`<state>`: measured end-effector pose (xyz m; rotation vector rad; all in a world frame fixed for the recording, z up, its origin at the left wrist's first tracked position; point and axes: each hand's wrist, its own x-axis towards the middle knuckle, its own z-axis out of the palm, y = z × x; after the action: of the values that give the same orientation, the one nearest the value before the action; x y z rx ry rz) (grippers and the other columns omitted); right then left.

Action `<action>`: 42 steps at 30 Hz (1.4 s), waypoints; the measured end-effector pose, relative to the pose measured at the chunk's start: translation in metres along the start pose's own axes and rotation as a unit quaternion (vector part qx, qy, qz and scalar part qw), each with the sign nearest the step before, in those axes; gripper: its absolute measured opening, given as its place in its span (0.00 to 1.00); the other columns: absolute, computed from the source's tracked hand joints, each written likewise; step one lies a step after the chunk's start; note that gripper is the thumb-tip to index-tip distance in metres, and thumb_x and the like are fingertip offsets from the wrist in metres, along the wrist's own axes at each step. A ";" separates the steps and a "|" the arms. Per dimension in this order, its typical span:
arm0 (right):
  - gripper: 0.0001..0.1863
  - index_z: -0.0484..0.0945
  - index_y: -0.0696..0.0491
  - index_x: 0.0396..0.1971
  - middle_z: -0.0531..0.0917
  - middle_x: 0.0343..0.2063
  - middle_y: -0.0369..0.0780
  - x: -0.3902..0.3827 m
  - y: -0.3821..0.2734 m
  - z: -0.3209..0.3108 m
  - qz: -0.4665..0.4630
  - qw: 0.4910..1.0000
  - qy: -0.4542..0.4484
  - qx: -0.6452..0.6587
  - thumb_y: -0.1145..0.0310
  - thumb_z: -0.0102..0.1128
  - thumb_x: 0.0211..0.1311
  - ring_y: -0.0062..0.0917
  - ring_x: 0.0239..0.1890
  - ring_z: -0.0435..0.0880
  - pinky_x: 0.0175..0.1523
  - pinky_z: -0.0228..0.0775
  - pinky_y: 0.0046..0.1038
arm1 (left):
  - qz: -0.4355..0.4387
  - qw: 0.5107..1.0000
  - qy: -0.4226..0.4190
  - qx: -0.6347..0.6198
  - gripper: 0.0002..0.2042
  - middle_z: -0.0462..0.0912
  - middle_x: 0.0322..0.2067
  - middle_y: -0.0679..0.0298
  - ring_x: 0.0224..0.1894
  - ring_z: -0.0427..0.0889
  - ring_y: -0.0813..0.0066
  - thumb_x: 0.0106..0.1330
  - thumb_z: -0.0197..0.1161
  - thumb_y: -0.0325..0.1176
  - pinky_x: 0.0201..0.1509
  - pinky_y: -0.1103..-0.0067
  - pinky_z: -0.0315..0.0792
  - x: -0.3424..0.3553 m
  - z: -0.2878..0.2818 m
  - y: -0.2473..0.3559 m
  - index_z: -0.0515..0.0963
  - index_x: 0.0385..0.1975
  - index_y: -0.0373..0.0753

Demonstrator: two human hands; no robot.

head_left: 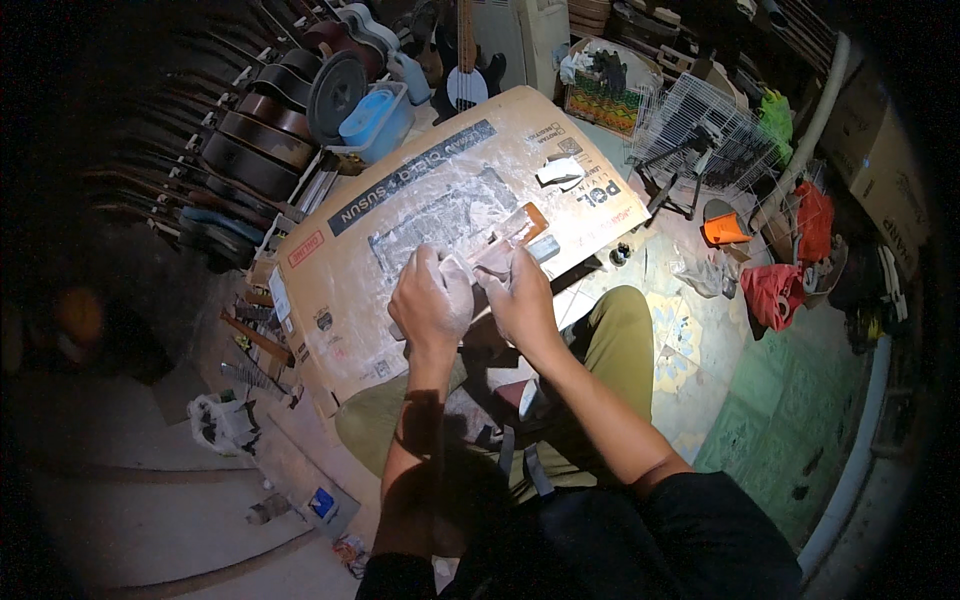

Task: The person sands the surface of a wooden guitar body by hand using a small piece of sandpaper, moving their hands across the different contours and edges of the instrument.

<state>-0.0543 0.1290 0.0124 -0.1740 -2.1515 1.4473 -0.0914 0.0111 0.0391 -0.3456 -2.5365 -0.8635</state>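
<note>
Both my hands are closed above a dust-covered cardboard sheet point(340, 285) lying flat in front of me. My left hand point(432, 298) pinches a small pale, dusty piece of sheet point(457, 268), perhaps sandpaper. Close beside it, my right hand point(520, 300) has its thumb and fingers pressed together on a similar pinkish-grey piece point(494, 258). Whether these are two pieces or one is unclear. White powder coats my fingers. Just beyond the right hand lie an orange-brown block point(533, 220) and a grey block point(545, 248). A white folded scrap point(560, 172) rests farther off.
Several guitars point(250, 140) stand racked at the far left, beside a plastic tub with a blue bowl point(368, 118). A dark guitar point(468, 85) stands behind the cardboard. At right are a wire rack point(700, 115), a black stand point(672, 185) and red cloth point(772, 295).
</note>
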 end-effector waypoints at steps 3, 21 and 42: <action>0.12 0.73 0.60 0.37 0.78 0.34 0.53 0.005 0.005 0.001 0.023 1.000 -0.013 -0.016 0.71 0.66 0.60 0.52 0.42 0.78 0.47 0.70 0.46 | -0.008 1.000 -0.016 0.000 0.08 0.84 0.35 0.50 0.39 0.82 0.42 0.63 0.60 0.34 0.41 0.56 0.74 -0.001 0.000 0.001 0.78 0.38 0.40; 0.12 0.74 0.58 0.35 0.78 0.34 0.52 0.005 0.009 -0.001 -0.009 0.998 -0.016 -0.053 0.70 0.68 0.60 0.51 0.39 0.79 0.44 0.71 0.46 | -0.012 0.999 -0.034 -0.006 0.09 0.84 0.36 0.50 0.41 0.82 0.41 0.66 0.58 0.36 0.42 0.54 0.73 0.001 0.001 -0.001 0.78 0.40 0.40; 0.08 0.76 0.56 0.43 0.80 0.33 0.40 -0.126 0.120 -0.042 0.371 0.908 -0.104 0.163 0.71 0.61 0.67 0.26 0.35 0.79 0.42 0.72 0.29 | 0.228 0.963 -0.146 0.004 0.16 0.82 0.51 0.54 0.52 0.82 0.52 0.50 0.79 0.33 0.52 0.65 0.77 0.026 -0.019 -0.012 0.82 0.35 0.37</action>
<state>0.0511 0.1639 -0.1284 -0.8144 -2.0514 2.3142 -0.1123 -0.0074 0.0591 -1.0749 -2.5500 -0.6572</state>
